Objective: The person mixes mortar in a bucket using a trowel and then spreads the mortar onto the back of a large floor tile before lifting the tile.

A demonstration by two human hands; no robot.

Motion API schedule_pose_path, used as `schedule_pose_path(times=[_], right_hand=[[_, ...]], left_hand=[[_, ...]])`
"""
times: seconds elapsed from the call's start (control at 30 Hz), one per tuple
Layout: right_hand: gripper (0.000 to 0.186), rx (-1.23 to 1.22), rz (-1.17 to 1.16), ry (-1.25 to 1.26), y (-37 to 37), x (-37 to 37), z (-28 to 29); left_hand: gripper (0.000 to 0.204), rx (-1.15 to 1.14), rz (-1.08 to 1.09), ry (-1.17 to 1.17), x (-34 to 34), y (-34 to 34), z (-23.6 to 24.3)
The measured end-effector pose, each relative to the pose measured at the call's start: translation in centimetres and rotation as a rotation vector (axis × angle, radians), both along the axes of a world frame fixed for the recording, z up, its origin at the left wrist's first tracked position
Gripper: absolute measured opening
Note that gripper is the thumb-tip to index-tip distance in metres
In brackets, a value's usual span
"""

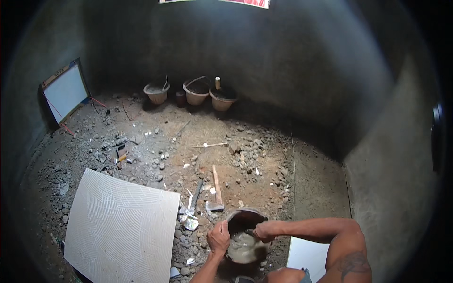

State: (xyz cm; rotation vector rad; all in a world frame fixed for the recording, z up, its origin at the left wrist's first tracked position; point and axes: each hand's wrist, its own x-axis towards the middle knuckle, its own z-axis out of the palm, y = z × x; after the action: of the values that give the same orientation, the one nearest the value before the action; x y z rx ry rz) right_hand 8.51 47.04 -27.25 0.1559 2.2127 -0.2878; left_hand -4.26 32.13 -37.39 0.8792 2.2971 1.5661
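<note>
A dark bucket (246,217) tips toward me near the lower middle, with wet grey mortar (246,247) inside. My left hand (218,237) is closed on the bucket's left rim. At the right side of the opening, my right hand (265,231) is wrapped round a trowel-like tool (249,232). Its working end is sunk in the mortar, so its exact shape is hidden. Beyond the bucket lies a hammer (217,185), its wooden handle pointing away and its head close to the rim.
At left a large tile (123,221) shows its ridged back. A white panel (306,254) lies under my right arm. Three buckets (195,98) line the far wall. A boxed panel (66,92) leans at far left. A string (293,174) divides rubble from a smoother strip.
</note>
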Motion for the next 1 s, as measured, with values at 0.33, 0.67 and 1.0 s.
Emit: schedule_pose_path(times=[0.33,0.67,1.0], right_hand=[[0.025,-0.584,-0.607,0.277,-1.2,3.3,-3.8],[0.019,-1.602,-2.037,0.114,-4.5,7.8,-5.0],[0.043,0.101,-0.678,0.353,-9.2,6.7,-6.4]], left_hand=[[0.036,-0.205,0.049,-0.016,-3.0,-1.2,-1.9],[0.047,-0.049,-0.020,0.054,-1.5,1.1,0.2],[0.037,-0.051,0.003,0.086,-0.8,-0.8,-0.8]])
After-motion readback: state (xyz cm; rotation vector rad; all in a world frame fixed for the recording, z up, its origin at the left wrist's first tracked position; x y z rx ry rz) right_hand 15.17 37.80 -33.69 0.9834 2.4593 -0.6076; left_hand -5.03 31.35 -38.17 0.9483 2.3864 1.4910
